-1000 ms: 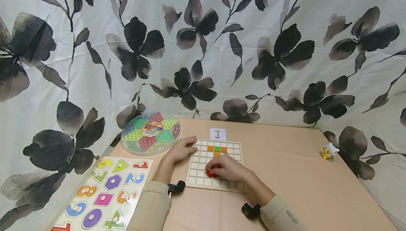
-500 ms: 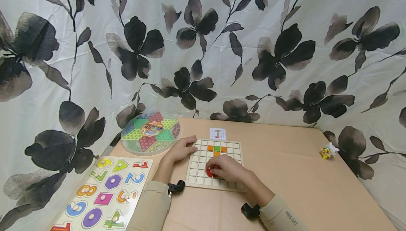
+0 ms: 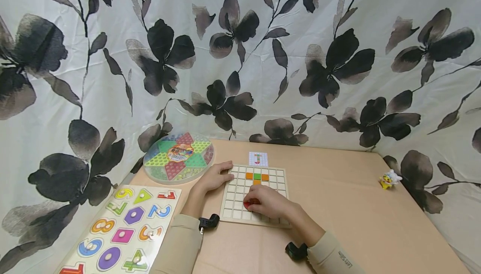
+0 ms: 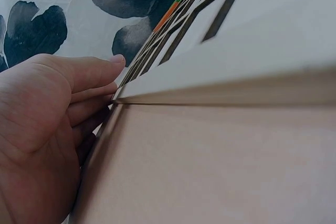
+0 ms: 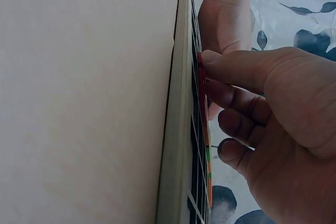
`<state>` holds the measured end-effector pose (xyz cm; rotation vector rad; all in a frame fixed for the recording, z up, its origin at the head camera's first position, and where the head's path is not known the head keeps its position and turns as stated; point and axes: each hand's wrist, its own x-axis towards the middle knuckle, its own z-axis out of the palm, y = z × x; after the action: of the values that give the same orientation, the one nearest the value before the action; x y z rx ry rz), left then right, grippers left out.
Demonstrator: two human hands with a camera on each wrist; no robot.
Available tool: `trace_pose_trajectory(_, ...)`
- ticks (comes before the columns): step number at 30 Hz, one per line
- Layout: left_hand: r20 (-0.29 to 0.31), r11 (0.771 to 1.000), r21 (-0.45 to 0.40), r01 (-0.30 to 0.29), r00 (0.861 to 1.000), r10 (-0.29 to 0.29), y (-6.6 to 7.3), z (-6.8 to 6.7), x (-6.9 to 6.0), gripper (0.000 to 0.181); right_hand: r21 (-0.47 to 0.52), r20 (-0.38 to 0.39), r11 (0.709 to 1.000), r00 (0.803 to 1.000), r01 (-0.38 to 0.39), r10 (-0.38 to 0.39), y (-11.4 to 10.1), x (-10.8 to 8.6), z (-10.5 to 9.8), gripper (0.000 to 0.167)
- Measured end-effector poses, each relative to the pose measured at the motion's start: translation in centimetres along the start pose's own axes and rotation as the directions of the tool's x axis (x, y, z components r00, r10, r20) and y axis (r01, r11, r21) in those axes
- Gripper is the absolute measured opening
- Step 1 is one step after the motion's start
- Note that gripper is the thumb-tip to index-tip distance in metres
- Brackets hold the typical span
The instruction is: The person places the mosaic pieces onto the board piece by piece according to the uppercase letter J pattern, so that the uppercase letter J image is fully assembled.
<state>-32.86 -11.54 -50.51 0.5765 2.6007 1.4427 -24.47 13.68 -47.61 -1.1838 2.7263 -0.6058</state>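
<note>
A pale square grid board (image 3: pixel 229 214) lies on the table, with orange and green square tiles (image 3: pixel 257 176) set in its upper middle cells. Toward its lower middle is a red piece (image 3: pixel 246 204) with a rounded edge, mostly covered by my right hand (image 3: pixel 271 201). The right wrist view has the thumb and index fingertip on that thin red piece (image 5: pixel 202 85), low on the board's surface; the other fingers curl loosely. My left hand (image 3: pixel 213 177) rests at the board's left edge, its fingers near the upper corner and thumb tip touching the rim in the left wrist view.
Behind the board is a small pattern card (image 3: pixel 258 159). A round Chinese checkers board (image 3: pixel 180 157) lies back left, and a number-and-shape puzzle board (image 3: pixel 124 228) front left. A small yellow-and-white toy figure (image 3: pixel 389 179) stands far right, near a floral curtain (image 3: pixel 278 57).
The right hand has shifted slightly and its fingers now cover more of the red piece. The left hand and the board have stayed in place.
</note>
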Motion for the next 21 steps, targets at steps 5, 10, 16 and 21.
trace_pose_trajectory(5,-0.006,1.000,-0.008,0.006,1.000,-0.006,0.03,0.02,-0.04,0.052,-0.001,-0.002,1.000,1.000,0.006,-0.006,-0.01,0.03,-0.03,0.017)
trace_pose_trajectory(10,-0.004,1.000,-0.001,0.010,1.000,-0.010,-0.04,-0.04,-0.02,0.052,0.005,-0.012,1.000,1.000,0.003,-0.003,0.04,0.16,0.08,0.017)
trace_pose_trajectory(16,-0.009,1.000,0.003,0.006,1.000,-0.006,-0.08,0.08,0.12,0.051,0.021,-0.034,0.999,0.999,0.033,-0.032,0.21,-0.14,-0.15,0.020)
trace_pose_trajectory(21,-0.015,1.000,0.012,0.010,1.000,-0.010,-0.11,0.17,0.20,0.050,0.131,-0.107,0.991,0.994,0.014,0.000,0.60,-0.69,-0.87,0.024)
